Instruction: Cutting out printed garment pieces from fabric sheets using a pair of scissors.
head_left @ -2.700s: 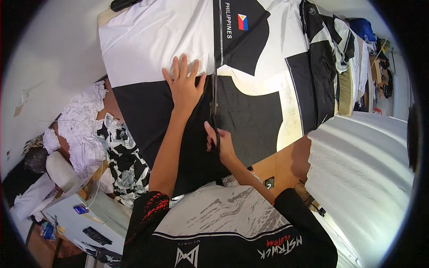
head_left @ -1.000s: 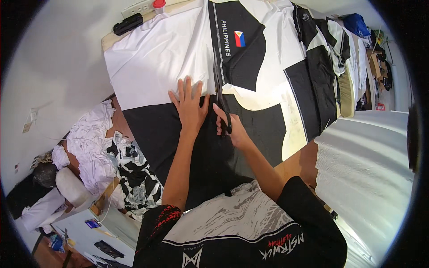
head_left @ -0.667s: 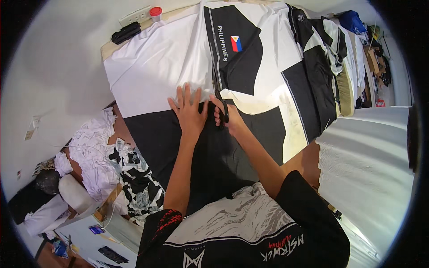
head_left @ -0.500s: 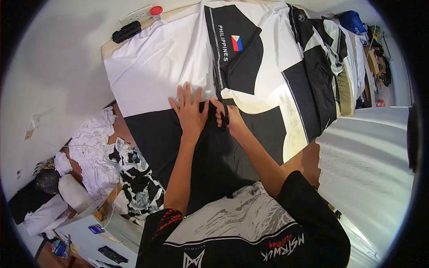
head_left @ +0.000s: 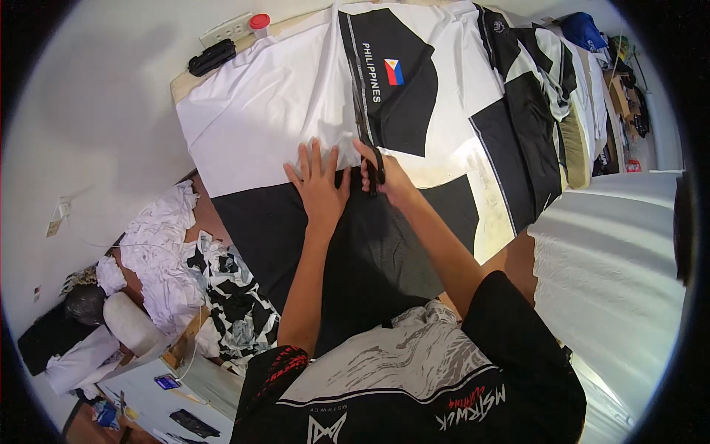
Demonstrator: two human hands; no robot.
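Item 1: cloth (head_left: 296, 111), a large printed sheet in white and black panels, spread flat over the table (head_left: 181, 86) in front of me. It runs from under my forearms to the far edge.

Item 2: my left hand (head_left: 319, 185), fingers spread wide, palm pressed flat on the cloth where a white panel meets a black one. It grips nothing, only holds the cloth down.

Item 3: my right hand (head_left: 388, 181), just beside the left, fingers curled through the black handles of the scissors (head_left: 375, 172). The hand is closed on them; the blades point away from me along a dark stripe in the cloth. How far the blades are apart I cannot tell, as they are dark against dark print.

Item 4: black case (head_left: 211, 56) and red-capped jar (head_left: 259, 23), at the far left corner of the table, well apart from both hands.

Item 5: heap of white and patterned scraps (head_left: 185, 259), to my left below the table edge.

Item 6: more black and white fabric (head_left: 540, 96), lying to the right of the sheet.

Item 7: white corrugated surface (head_left: 614, 274), at my right, cut off by the frame's rim.
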